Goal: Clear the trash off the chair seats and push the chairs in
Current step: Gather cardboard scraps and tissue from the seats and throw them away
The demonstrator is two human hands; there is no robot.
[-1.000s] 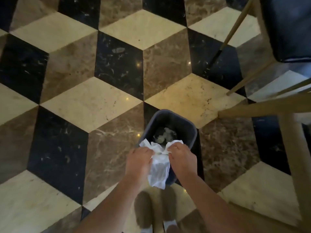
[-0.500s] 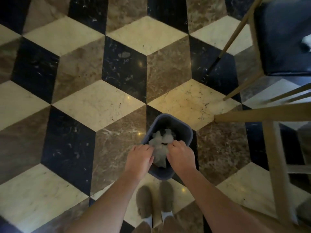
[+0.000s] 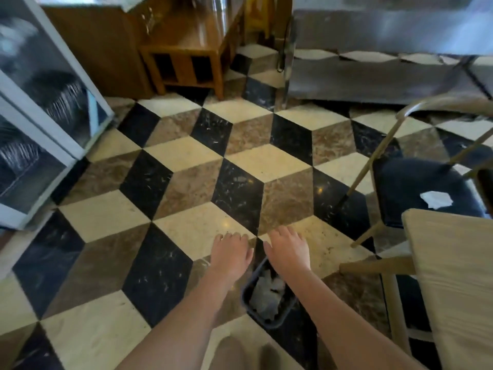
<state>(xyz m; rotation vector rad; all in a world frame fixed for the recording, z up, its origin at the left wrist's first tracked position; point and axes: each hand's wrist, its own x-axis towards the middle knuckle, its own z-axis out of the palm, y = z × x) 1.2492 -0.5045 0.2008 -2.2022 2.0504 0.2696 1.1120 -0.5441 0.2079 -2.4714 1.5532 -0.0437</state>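
With the left hand (image 3: pixel 231 253) and right hand (image 3: pixel 288 251) both loose-fingered and empty above the dark rectangular plastic bin (image 3: pixel 268 295), reach right of the bin to the crumpled white tissue (image 3: pixel 436 199) lying on the dark-cushioned wooden chair (image 3: pixel 408 188) and pinch it whole.

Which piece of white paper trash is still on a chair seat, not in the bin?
The crumpled white paper lying on the dark chair seat at right. The other white papers already sit inside the dark bin below the hands.
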